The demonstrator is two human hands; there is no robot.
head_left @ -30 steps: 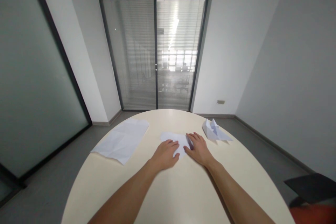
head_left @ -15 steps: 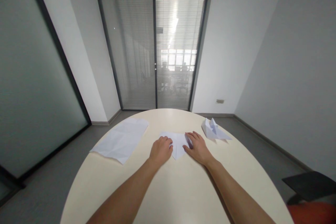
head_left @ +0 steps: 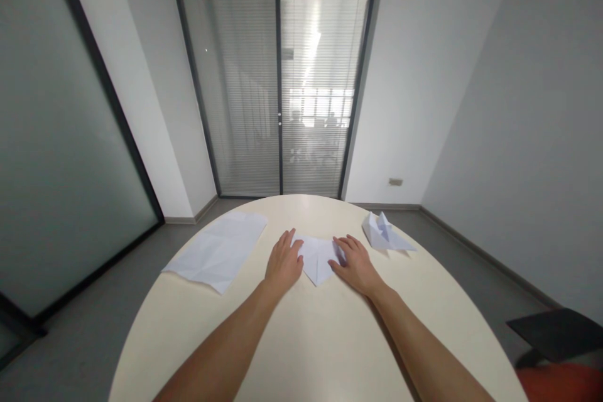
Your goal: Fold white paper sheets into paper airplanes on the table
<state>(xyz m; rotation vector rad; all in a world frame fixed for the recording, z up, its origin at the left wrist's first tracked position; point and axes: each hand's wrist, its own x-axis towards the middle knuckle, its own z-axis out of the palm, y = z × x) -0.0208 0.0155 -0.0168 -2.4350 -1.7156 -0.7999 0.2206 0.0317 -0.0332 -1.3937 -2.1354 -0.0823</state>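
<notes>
A folded white sheet of paper (head_left: pixel 317 262) lies on the table between my hands, its lower end coming to a point and a crease running down its middle. My left hand (head_left: pixel 284 262) rests at its left edge with the fingers apart and stretched forward. On the right side of the paper, my right hand (head_left: pixel 354 264) lies with fingers spread, the fingertips touching the sheet. Part of the paper's right side is hidden under that hand.
A creased, unfolded white sheet (head_left: pixel 217 250) lies at the table's left edge. A folded paper shape (head_left: pixel 384 232) with raised points stands at the back right. The round cream table (head_left: pixel 301 339) has a black and red chair (head_left: pixel 560 339) beside it at right.
My left hand has shifted left and its fingers have opened out, uncovering more of the folded paper's left side. My right hand has barely moved.
</notes>
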